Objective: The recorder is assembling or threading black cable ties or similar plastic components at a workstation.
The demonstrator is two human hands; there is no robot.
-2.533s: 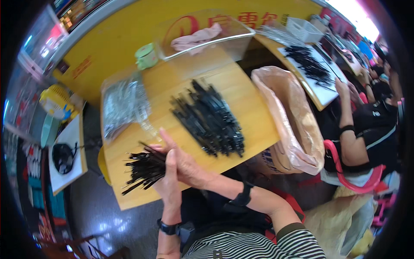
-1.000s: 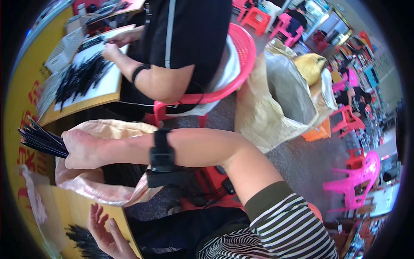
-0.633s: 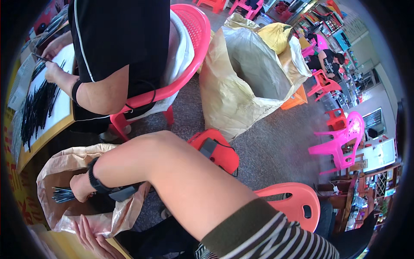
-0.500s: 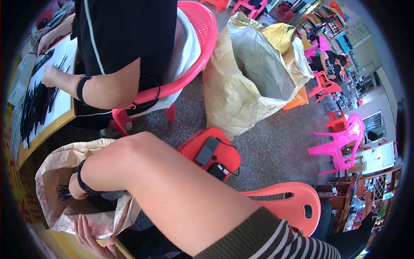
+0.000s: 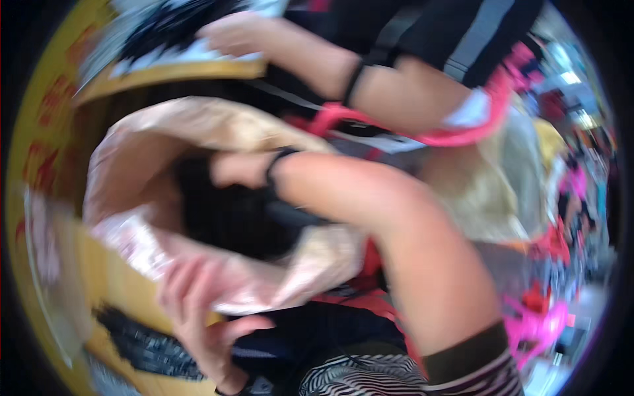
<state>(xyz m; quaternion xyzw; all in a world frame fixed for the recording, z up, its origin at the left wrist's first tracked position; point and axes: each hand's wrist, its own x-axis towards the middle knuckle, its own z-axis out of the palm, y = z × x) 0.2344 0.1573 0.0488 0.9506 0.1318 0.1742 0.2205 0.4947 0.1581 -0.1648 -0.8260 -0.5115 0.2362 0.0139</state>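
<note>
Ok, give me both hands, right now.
Left hand: open, fingers spread, against the rim of the tan bag.
Right hand: inside the bag's mouth; grip too blurred to tell.

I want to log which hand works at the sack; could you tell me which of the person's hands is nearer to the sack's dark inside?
The right hand: it reaches into the sack. The left hand is lower, by the sack's near rim, above the table.

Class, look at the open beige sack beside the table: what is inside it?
Inside the beige sack sits a dark mass, too blurred to identify. The right hand reaches into its mouth; anything deeper is hidden.
</note>
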